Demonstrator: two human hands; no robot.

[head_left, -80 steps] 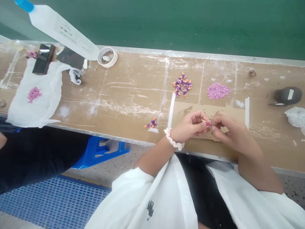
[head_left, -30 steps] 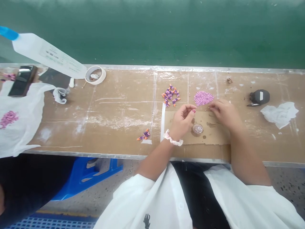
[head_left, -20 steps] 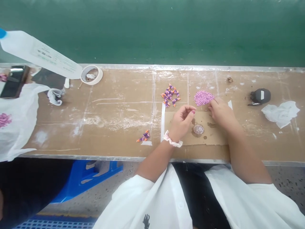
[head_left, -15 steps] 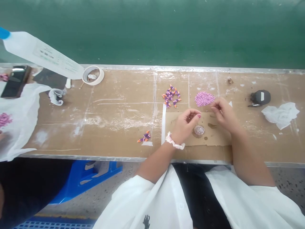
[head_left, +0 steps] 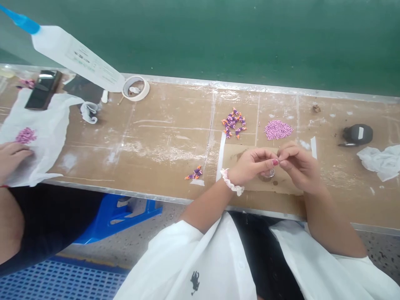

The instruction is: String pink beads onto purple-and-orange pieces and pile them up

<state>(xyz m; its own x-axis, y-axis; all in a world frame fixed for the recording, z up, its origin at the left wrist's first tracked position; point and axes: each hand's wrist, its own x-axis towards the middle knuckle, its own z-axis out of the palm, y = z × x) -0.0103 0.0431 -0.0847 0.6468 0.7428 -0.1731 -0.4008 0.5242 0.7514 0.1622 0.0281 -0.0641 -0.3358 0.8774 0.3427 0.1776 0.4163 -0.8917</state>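
Observation:
My left hand (head_left: pixel 254 166), with a white scrunchie (head_left: pixel 231 182) on its wrist, is pinched at the fingertips. Against it, fingertip to fingertip, my right hand (head_left: pixel 298 166) is pinched too. Whatever lies between the fingers is too small to make out. Just below them is a small round clear dish (head_left: pixel 268 175), partly hidden, on a cardboard sheet (head_left: pixel 239 153). Beyond my right hand lies a pile of tiny pink-purple beads (head_left: pixel 278 129). A cluster of small purple and orange figures (head_left: pixel 233 122) sits to its left, and several more figures (head_left: pixel 195 172) lie nearer the table's front edge.
At left stand a white bottle (head_left: pixel 78 56) with a blue nozzle and a tape roll (head_left: pixel 145 91). A phone (head_left: pixel 43 89) and another person's hand (head_left: pixel 14 156) rest on white cloth (head_left: pixel 53 137). At right are a black object (head_left: pixel 359 134) and crumpled tissue (head_left: pixel 381 160).
My right hand has moved from beside the beads to meet my left hand's fingertips over the dish. The view has shifted and tilted; the other person's hand now shows more.

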